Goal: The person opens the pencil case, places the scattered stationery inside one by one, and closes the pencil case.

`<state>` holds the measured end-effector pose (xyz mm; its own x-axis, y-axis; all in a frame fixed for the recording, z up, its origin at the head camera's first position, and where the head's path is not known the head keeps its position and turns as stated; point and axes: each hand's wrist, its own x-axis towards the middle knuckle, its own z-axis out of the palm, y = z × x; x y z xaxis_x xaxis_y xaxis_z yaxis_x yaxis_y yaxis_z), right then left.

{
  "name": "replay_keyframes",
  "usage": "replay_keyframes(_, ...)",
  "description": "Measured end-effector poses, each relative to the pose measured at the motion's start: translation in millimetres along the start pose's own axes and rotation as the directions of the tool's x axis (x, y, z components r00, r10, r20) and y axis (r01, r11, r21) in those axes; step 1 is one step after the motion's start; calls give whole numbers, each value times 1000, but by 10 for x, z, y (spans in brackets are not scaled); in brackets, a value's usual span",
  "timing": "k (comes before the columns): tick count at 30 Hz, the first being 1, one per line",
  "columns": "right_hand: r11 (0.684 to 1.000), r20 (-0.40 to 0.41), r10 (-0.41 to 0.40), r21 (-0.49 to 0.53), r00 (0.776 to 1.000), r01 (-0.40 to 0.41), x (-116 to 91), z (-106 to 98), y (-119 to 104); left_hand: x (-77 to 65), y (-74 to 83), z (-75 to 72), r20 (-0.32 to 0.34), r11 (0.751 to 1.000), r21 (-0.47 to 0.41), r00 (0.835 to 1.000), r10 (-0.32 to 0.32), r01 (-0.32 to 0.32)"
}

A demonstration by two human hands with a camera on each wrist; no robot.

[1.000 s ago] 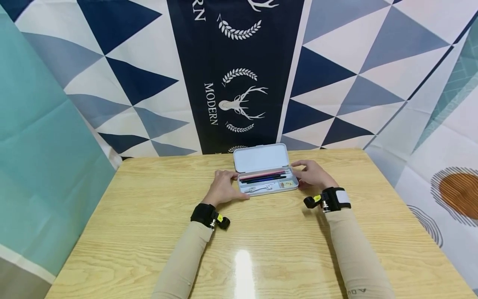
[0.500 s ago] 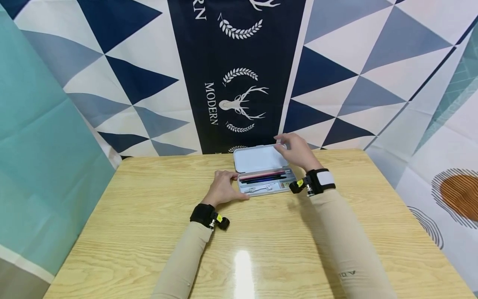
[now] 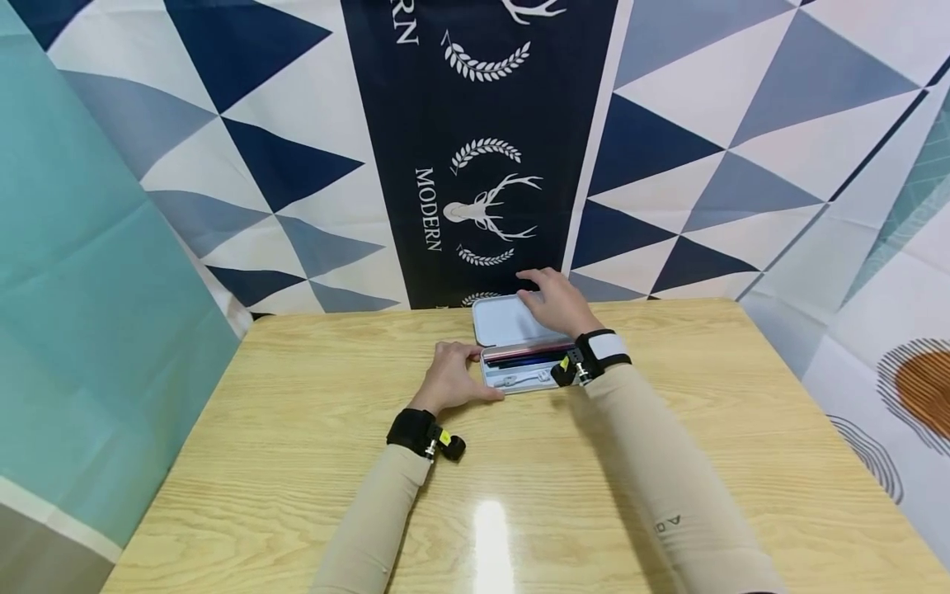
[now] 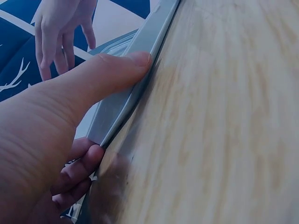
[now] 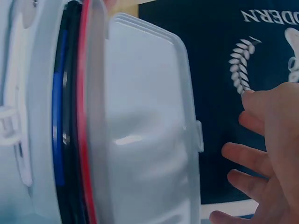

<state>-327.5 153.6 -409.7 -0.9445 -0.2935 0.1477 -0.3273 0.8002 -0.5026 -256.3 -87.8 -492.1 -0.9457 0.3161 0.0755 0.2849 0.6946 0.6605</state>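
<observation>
A pale blue pencil case (image 3: pixel 519 389) lies on the table with its lid (image 3: pixel 500 323) raised and tilted back. Black and blue pens or pencils (image 5: pixel 58 121) and a red one (image 5: pixel 83 121) lie in its rear part; a white slender item (image 5: pixel 10 126) lies in front. My left hand (image 3: pixel 450 379) grips the case's left end, its thumb along the front wall and fingertips at the far corner, as the left wrist view shows. My right hand (image 3: pixel 558 305) hovers at the lid's right half, fingers spread and relaxed, holding nothing. Hand and wrist band hide the case's right end.
The wooden table (image 3: pixel 297 495) ends just behind the case, where a patterned cloth (image 3: pixel 505 107) hangs. A teal cloth (image 3: pixel 96 289) hangs along the left side and a white patterned one (image 3: pixel 891 313) on the right.
My right hand has left the case's right end, risen to the lid and shifted left across it. My left hand keeps its grip on the case. The lid stays raised.
</observation>
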Motion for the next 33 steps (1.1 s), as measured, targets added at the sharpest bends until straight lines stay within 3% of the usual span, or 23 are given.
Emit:
replay_keyframes(6,995,43,-2,-96,999,6,6,94,-40,-17,17,25,-1,1000,5,1000,-7,7)
replay_keyframes(17,992,40,28,-123,999,-23,-37,109,-104,-22,50,33,0,999,25,999,-33,33)
replay_keyframes(25,987,17,-3,-158,1000,6,-94,20,-216,-18,36,37,-11,998,38,999,-49,49)
replay_keyframes(33,982,-47,-56,-181,997,47,-300,-156,-284,8,29,33,-17,999,36,999,-33,34)
